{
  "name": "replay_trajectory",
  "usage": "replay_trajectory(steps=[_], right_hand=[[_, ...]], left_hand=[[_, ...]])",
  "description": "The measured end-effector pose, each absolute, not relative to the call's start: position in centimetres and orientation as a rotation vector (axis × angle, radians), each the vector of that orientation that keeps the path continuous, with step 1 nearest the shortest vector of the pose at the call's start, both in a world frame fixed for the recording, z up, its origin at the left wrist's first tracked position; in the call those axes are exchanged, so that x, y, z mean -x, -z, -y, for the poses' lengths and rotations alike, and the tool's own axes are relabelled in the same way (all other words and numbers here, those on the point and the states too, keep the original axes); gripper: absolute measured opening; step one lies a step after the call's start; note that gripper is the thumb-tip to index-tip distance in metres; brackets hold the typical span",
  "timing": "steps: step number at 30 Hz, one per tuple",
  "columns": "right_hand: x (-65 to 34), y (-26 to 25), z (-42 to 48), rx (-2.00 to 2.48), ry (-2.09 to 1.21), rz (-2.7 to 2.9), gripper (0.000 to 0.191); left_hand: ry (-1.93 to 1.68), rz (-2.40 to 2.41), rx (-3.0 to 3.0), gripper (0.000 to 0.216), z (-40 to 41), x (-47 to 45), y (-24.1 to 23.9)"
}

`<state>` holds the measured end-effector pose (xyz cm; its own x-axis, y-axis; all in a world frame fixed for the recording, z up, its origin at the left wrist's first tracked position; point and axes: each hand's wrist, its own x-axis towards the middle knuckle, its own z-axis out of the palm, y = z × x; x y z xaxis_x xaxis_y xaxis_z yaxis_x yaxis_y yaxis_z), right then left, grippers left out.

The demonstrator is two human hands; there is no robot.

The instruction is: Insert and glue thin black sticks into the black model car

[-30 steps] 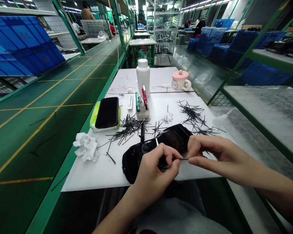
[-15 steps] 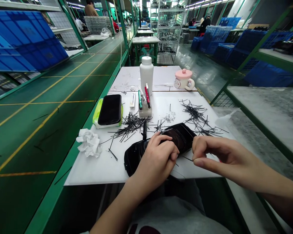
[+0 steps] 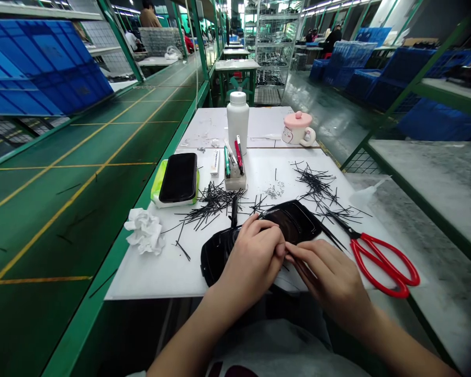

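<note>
My left hand [image 3: 257, 251] is closed over a glossy black plastic piece [image 3: 294, 220], which lies tilted on the white board. Its lower left part sticks out past my wrist, and its middle is hidden by my fingers. My right hand [image 3: 325, 272] is pinched shut, its fingertips meeting those of my left at the near edge of the piece. It seems to hold a thin black strip, mostly hidden between the fingers. Red-handled scissors [image 3: 384, 262] lie to the right of my right hand. Piles of thin black strips [image 3: 215, 201] are scattered behind the piece.
A phone [image 3: 178, 178] rests on a green pack, beside crumpled tissue [image 3: 144, 230]. Behind stand a pen holder [image 3: 235, 180], a white bottle [image 3: 238, 123] and a pink-lidded mug [image 3: 296, 131]. A green conveyor [image 3: 113, 173] runs along the left, a shelf [image 3: 435, 173] along the right.
My right hand has moved left and down to meet my left hand, uncovering the scissors. My left hand and the black piece have stayed almost in place.
</note>
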<state>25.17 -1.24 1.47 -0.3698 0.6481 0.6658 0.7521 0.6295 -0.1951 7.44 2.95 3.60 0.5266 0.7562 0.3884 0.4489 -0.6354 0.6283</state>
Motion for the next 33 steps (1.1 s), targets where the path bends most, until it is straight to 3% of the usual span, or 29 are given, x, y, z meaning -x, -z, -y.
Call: replay_trajectory(steps=[6,18,33], right_hand=[[-25.4,-1.3,2.0,1.150,0.134,1.996,0.026],[-23.8,-0.3,3.2,1.216,-0.494,1.664,0.013],[-24.1,0.0,3.0,1.181,-0.554,1.693,0.016]], left_hand=[[-0.900,-0.971,-2.295,0.023,-3.0,-7.4,-3.6],[-0.874,-1.022,-2.306,0.025,-2.9,-7.4,-3.9],[-0.876,-1.096,-2.343,0.022,-2.7,-7.5,-3.5]])
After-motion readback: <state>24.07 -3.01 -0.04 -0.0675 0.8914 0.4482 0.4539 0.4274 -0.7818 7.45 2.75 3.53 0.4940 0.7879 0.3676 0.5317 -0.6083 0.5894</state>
